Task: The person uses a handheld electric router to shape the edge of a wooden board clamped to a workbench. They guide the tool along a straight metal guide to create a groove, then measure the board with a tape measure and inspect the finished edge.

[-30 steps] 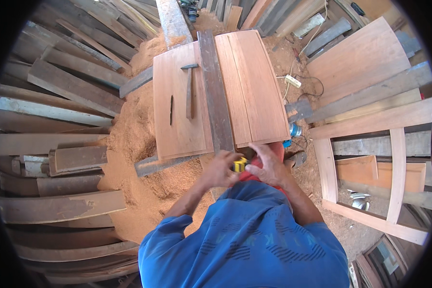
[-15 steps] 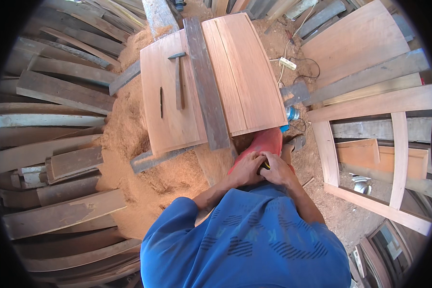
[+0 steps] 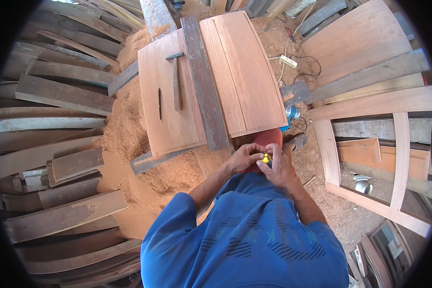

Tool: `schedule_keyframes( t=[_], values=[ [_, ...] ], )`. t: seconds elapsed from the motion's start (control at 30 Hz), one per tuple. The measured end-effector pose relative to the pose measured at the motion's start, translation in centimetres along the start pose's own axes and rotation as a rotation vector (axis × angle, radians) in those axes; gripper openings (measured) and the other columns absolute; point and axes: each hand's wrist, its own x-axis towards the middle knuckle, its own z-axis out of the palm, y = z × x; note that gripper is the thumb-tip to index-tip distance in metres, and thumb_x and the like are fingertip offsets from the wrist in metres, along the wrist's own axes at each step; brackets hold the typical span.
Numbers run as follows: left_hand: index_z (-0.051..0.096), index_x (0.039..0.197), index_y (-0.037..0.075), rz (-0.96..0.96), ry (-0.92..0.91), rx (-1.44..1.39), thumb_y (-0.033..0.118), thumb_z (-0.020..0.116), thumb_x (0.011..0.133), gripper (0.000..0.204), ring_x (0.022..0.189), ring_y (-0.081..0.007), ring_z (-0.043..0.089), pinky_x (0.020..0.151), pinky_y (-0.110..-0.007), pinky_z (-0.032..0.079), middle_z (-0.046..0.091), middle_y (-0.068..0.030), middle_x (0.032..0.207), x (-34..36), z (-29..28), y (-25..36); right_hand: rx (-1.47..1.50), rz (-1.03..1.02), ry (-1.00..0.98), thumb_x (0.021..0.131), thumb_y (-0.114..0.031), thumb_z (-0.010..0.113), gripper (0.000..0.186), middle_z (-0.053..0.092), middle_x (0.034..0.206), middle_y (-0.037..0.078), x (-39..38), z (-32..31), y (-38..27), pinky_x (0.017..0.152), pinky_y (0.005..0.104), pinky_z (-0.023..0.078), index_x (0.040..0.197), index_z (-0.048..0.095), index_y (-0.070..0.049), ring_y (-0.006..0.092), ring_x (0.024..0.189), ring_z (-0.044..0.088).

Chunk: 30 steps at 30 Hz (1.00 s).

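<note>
Close in front of my body, my right hand (image 3: 280, 169) is wrapped round a small yellow-and-black tool (image 3: 267, 159) that looks like a tape measure. My left hand (image 3: 245, 157) meets it from the left with thumb and fingers pinched together; whatever lies between those fingertips is too small to make out. Beyond my hands lie reddish wood panels (image 3: 247, 67), with a dark plank (image 3: 204, 81) across them. A hammer (image 3: 177, 81) and a thin black pencil-like stick (image 3: 160, 103) rest on the left panel (image 3: 153, 125). Red cloth or plastic (image 3: 269, 138) shows beneath my hands.
Sawdust (image 3: 129, 139) is heaped left of the panels, beside stacked boards (image 3: 62, 93). To the right are a blue power tool (image 3: 292, 113), a white power strip (image 3: 288, 61) with cords, and a wooden frame (image 3: 325, 149). A large board (image 3: 355, 43) leans at far right.
My hands have come slightly apart and turned, so more of the yellow-and-black tool shows. The right hand has shifted right and the left hand a little left. The panels and hammer stay put.
</note>
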Motion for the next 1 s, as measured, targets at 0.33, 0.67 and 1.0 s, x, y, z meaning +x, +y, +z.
schedule_keyframes(
  t=[0.33, 0.67, 1.0],
  values=[
    [0.075, 0.112, 0.008, 0.25, 0.706, 0.647, 0.012, 0.071, 0.096, 0.017, 0.096, -0.0188, 0.069, 0.085, -0.032, 0.055, 0.074, -0.0101, 0.096, 4.5, -6.3, 6.7, -0.368, -0.074, -0.127, 0.086, -0.017, 0.072, 0.046, 0.067, 0.123, 0.021, 9.3, -12.2, 5.8, 0.106, 0.051, 0.048, 0.131, 0.068, -0.01, 0.0401, 0.119, 0.062],
    [0.078, 0.111, 0.017, 0.397, 1.018, 1.088, 0.017, 0.076, 0.087, 0.024, 0.092, -0.0264, 0.069, 0.083, -0.038, 0.055, 0.076, -0.004, 0.099, 7.2, -7.3, 4.7, -0.464, -0.196, -0.136, 0.083, -0.012, 0.072, 0.048, 0.063, 0.128, 0.019, 16.5, -13.8, 6.7, 0.11, 0.0482, 0.045, 0.131, 0.069, -0.007, 0.0379, 0.126, 0.057],
    [0.081, 0.101, 0.02, 0.473, 1.061, 1.148, 0.018, 0.078, 0.086, 0.015, 0.091, -0.0274, 0.068, 0.08, -0.039, 0.054, 0.076, -0.0026, 0.096, 8.0, -6.3, 4.6, -0.505, -0.153, -0.157, 0.08, -0.012, 0.072, 0.051, 0.065, 0.126, 0.02, 18.7, -12.7, 7.2, 0.111, 0.0461, 0.046, 0.131, 0.072, -0.009, 0.0376, 0.125, 0.059]
  ],
)
